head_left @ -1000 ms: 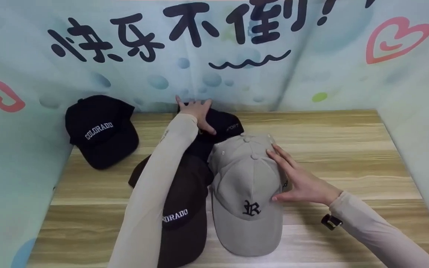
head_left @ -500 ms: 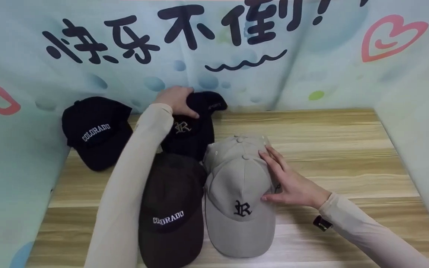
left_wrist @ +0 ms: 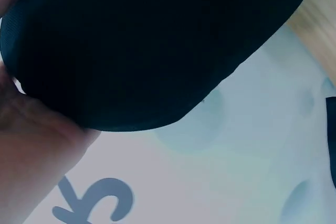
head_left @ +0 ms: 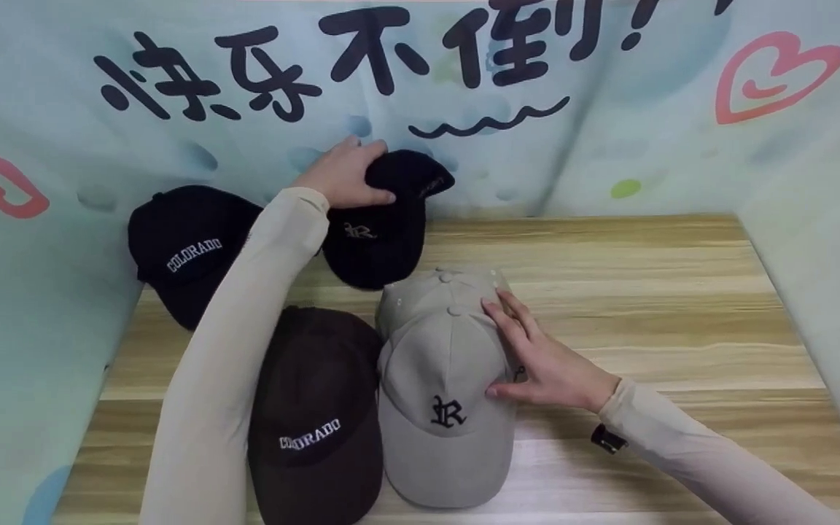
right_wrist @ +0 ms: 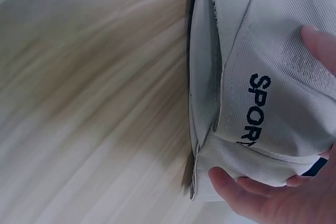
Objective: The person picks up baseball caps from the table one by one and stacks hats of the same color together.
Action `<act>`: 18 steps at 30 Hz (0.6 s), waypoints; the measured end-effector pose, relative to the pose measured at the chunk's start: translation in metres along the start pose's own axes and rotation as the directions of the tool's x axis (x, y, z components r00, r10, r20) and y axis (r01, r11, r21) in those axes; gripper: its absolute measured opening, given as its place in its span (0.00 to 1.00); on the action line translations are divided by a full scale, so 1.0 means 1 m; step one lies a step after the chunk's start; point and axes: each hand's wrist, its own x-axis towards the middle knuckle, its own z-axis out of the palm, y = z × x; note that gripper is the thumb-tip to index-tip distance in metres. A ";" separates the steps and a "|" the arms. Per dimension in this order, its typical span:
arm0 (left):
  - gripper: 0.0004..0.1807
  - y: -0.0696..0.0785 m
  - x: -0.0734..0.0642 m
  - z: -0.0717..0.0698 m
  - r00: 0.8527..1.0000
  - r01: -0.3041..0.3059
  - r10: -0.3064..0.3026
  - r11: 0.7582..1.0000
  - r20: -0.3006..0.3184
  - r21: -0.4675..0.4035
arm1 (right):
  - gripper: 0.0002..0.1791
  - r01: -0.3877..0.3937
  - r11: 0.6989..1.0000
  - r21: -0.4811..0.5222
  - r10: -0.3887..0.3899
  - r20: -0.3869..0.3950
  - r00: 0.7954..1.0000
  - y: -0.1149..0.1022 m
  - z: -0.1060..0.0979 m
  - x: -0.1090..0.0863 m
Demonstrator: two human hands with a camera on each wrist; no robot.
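My left hand [head_left: 343, 175] grips a black cap [head_left: 383, 251] with an R emblem by its crown, near the back wall. In the left wrist view, this black cap [left_wrist: 157, 51] fills the upper part, and some fingers are hidden behind it. Two grey caps sit one partly over the other; the front grey cap [head_left: 449, 372] bears a dark R. My right hand [head_left: 555, 364] rests against their right side, thumb and fingers spread. The right wrist view shows "SPORT"-like lettering on a grey cap [right_wrist: 268, 93]. Touching their left side is a brown cap [head_left: 318, 386] reading COLORADO.
Another black COLORADO cap [head_left: 190, 240] stands at the back left, partly behind my left sleeve. The wooden tabletop [head_left: 682, 313] extends to the right. A printed cloth wall [head_left: 595, 146] encloses the back and sides.
My left hand has taken hold of the black R cap and raised it clear of the grey caps. My right hand has slid the grey caps leftward, and the brown cap has shifted with them.
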 end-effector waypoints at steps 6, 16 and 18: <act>0.27 0.014 0.001 -0.006 1.000 0.013 -0.013 0.999 0.011 -0.035 | 0.61 0.011 1.000 -0.012 -0.011 0.009 1.000 -0.006 0.004 0.006; 0.14 0.019 0.001 -0.021 0.984 -0.166 0.175 0.971 0.039 -0.173 | 0.53 0.099 0.995 -0.013 -0.099 0.030 0.995 -0.002 -0.012 0.006; 0.12 0.020 0.000 -0.021 0.981 -0.181 0.190 0.965 0.028 -0.189 | 0.49 0.106 0.994 -0.018 -0.105 0.028 0.994 -0.001 -0.019 0.005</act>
